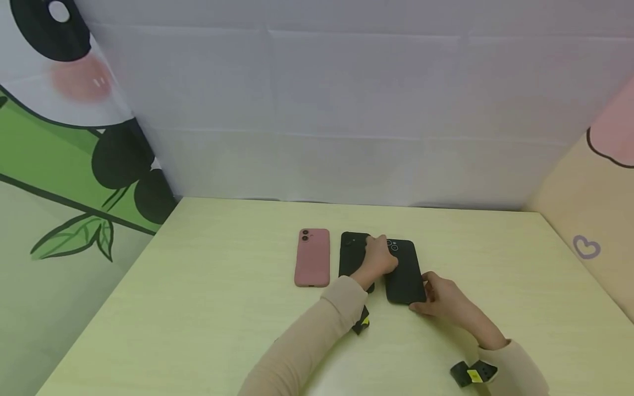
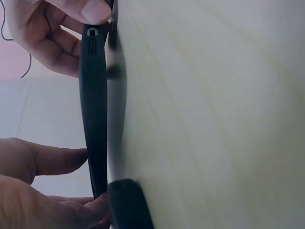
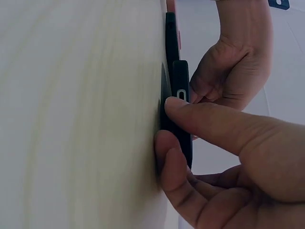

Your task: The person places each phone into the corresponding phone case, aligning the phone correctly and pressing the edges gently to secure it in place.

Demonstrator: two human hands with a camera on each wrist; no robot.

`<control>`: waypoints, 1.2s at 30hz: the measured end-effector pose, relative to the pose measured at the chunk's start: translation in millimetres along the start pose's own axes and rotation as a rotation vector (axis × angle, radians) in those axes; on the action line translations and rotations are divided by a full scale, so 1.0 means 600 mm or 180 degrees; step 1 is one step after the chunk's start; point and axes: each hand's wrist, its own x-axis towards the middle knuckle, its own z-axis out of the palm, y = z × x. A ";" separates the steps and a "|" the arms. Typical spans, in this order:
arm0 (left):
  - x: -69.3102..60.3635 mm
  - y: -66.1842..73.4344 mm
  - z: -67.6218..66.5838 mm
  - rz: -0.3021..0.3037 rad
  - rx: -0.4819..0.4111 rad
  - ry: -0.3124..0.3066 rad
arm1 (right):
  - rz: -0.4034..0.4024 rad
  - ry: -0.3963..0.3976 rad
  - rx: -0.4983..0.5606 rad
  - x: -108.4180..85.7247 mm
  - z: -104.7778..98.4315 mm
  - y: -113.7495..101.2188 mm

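Observation:
Three phones lie in a row, backs up, in the head view: a pink phone, a middle black phone and a right black phone. My left hand pinches the upper left edge of the right black phone, partly covering the middle one. With thumb and fingers, my right hand holds its lower right corner. In the left wrist view this right black phone appears slightly raised, a shadow beneath it. Its port opening faces the right wrist camera, where the right thumb touches the end of the phone.
The pale yellow table meets a white backdrop behind the phones. Painted side walls stand at left and right. A black wrist device with a yellow mark sits at the right sleeve, and a similar device shows by the left sleeve.

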 end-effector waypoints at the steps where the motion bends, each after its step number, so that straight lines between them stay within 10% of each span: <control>1: -0.001 0.000 0.000 -0.0002 0.0004 0.0007 | -0.0032 -0.0002 -0.0001 0.000 0.000 0.001; 20: -0.023 0.007 0.009 -0.0008 0.0320 -0.0190 | 0.0130 0.0042 0.0049 0.001 0.005 -0.002; 27: -0.038 -0.005 -0.009 0.0317 0.0346 -0.0220 | 0.0143 -0.0093 0.0323 -0.007 -0.007 -0.006; 36: -0.072 -0.027 -0.080 0.0932 0.0951 0.0228 | -0.0720 0.1132 -0.0091 -0.012 -0.029 -0.018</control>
